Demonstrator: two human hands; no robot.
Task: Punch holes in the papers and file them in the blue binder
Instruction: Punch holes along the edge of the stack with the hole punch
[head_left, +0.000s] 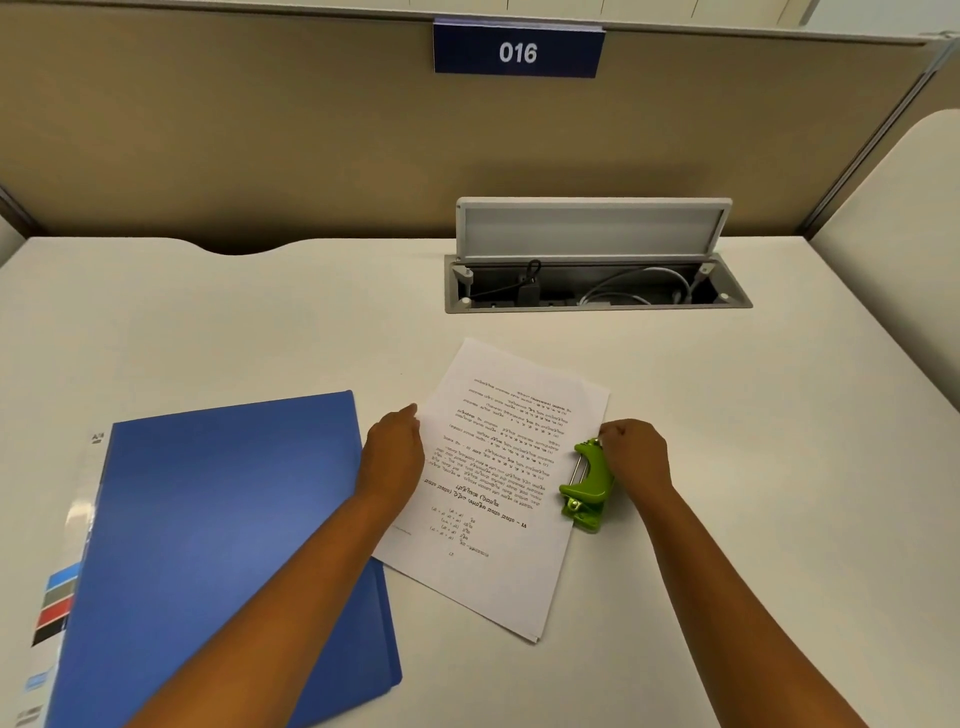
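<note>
Setting: a person is sitting at a pale white desk (727, 415) enclosed by tan fabric partition walls (260, 145), seen from a head camera looking down at both bare forearms.
Papers: a thin stack of white printed sheets (498, 467) is lying tilted on the desk, in the middle, between the two hands.
Binder: a flat blue plastic binder (218, 519) is lying closed on the desk to the left of the papers, its right edge just beside the stack's lower left corner.
Hole punch: a small bright green plastic hole punch (587, 488) is sitting on the right edge of the papers.
Left hand: the left hand (395, 447) is resting on the left edge of the papers with fingers extended and together, pressing the sheets down.
Right hand: the right hand (636, 452) is curling its fingers over the far end of the green hole punch, gripping it.
Background: a dark blue sign reading 016 (518, 52) is hanging on the partition; a grey hinged cable hatch (592, 228) is standing open in the desk, showing cables inside.
</note>
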